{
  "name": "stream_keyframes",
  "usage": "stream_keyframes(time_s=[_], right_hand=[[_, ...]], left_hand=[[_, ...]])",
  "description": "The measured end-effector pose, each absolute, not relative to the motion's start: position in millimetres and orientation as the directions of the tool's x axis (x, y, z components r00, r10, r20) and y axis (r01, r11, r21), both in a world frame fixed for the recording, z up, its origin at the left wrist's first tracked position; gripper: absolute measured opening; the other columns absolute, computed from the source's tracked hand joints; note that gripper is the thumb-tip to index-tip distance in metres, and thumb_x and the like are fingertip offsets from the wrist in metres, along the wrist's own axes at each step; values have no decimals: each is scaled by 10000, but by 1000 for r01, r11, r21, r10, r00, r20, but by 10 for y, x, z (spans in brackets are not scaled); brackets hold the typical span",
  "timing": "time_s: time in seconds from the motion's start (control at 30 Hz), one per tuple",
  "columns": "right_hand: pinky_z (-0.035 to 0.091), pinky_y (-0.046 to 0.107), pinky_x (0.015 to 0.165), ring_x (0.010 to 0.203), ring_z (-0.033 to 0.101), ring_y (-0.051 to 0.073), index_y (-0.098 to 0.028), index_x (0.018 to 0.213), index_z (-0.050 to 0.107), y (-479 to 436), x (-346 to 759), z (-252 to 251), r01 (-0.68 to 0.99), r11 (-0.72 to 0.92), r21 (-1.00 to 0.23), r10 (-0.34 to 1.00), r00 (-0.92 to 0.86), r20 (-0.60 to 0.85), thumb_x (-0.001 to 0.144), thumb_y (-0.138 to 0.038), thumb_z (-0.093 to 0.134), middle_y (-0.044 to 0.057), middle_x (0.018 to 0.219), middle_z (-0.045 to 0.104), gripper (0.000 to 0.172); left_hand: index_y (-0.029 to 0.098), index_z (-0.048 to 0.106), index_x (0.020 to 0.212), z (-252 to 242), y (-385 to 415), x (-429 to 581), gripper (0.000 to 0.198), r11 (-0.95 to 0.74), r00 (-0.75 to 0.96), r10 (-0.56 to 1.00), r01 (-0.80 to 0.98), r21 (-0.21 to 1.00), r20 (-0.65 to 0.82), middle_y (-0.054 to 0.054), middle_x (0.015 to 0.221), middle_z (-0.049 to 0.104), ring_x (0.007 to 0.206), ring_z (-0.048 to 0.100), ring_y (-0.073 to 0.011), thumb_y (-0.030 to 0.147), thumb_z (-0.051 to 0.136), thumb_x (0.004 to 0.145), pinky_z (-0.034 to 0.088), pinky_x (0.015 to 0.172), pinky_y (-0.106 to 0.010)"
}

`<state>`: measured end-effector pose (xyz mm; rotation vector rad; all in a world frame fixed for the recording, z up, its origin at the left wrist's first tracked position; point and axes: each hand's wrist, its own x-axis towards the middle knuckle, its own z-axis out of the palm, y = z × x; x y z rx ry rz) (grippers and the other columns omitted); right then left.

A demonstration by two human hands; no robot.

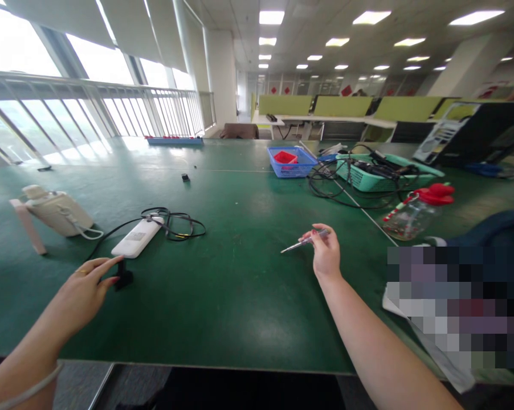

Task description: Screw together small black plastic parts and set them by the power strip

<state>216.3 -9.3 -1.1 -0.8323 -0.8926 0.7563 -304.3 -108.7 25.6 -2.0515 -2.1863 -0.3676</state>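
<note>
My left hand [84,293] is at the left front of the green table [223,319], its thumb and forefinger closed on a small black part [122,277] whose kind I cannot make out. Just beyond it lies a white power bank [138,236] with a black cable [184,223] coiled beside it. Over the table on the right, my right hand [326,250] grips a slim screwdriver [304,242] with a clear handle. Its metal tip points left and slightly down, toward the tabletop.
A beige bottle [60,210] stands at the left. Farther back are a small black block [186,177], a blue basket [293,169] and a green basket [368,181] with tangled cables. A red-lidded jar [415,216] is on the right, near blurred-out items.
</note>
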Motion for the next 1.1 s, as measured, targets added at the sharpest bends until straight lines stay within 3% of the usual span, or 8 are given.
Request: stream_keyframes(time_s=[0.17, 0.4, 0.57, 0.73, 0.8, 0.9, 1.1], right_hand=[[581, 359, 691, 635, 656, 156, -213, 950, 583, -102, 2166, 1, -211, 467, -859, 839, 412, 355, 764, -293, 703, -35, 676, 652, 236], [567, 362, 692, 643, 663, 165, -213, 962, 581, -96, 2171, -13, -199, 458, -867, 847, 394, 357, 776, -301, 694, -28, 694, 659, 235], [560, 372, 703, 644, 662, 169, -217, 965, 577, -108, 2174, 0, -197, 455, -869, 849, 391, 356, 786, -313, 684, -30, 693, 654, 230], [554, 373, 701, 644, 660, 168, -218, 973, 579, -120, 2167, 8, -183, 445, -877, 856, 376, 356, 798, -319, 676, -27, 708, 651, 224], [552, 370, 692, 648, 663, 172, -218, 971, 579, -126, 2158, 11, -182, 442, -878, 858, 371, 355, 797, -323, 680, -25, 707, 651, 227], [551, 377, 706, 665, 668, 177, -217, 972, 582, -139, 2146, 22, -171, 431, -886, 865, 358, 352, 799, -327, 681, -21, 714, 653, 228], [556, 403, 761, 691, 683, 182, -217, 990, 586, -155, 2134, 33, -159, 416, -895, 876, 333, 348, 792, -322, 693, -20, 737, 664, 248]], left_hand=[[325, 540, 1226, 146, -985, -3053, 409, 33, -53, 991, 987, 158, 123, 15, 1214, 616, 1102, 594, -237, 426, 333, 888, 415, 1060, -388], [412, 504, 1232, 66, -994, -3156, 366, -22, -5, 993, 974, 225, 120, 102, 1284, 611, 1144, 586, -244, 466, 392, 888, 404, 1076, -427], [497, 519, 1176, 5, -963, -3211, 329, -33, 16, 998, 965, 260, 67, 195, 1164, 674, 1118, 618, -230, 487, 469, 852, 436, 1044, -456], [417, 613, 1157, 133, -928, -2808, 366, 2, -4, 1000, 967, 255, 9, 107, 1089, 729, 1002, 672, -257, 495, 523, 811, 513, 941, -464], [344, 646, 1181, 249, -900, -2425, 429, -98, 102, 995, 943, 319, 1, 39, 1182, 709, 1089, 648, -275, 465, 586, 774, 489, 995, -434], [354, 647, 1202, 452, -816, -1728, 438, -278, 299, 954, 868, 410, 13, 38, 1265, 668, 1181, 604, -251, 450, 624, 776, 445, 1061, -388], [320, 660, 1194, 653, -393, -553, 426, -474, 473, 873, 759, 446, 122, 5, 1214, 697, 1131, 627, -228, 302, 686, 769, 457, 1031, -348]])
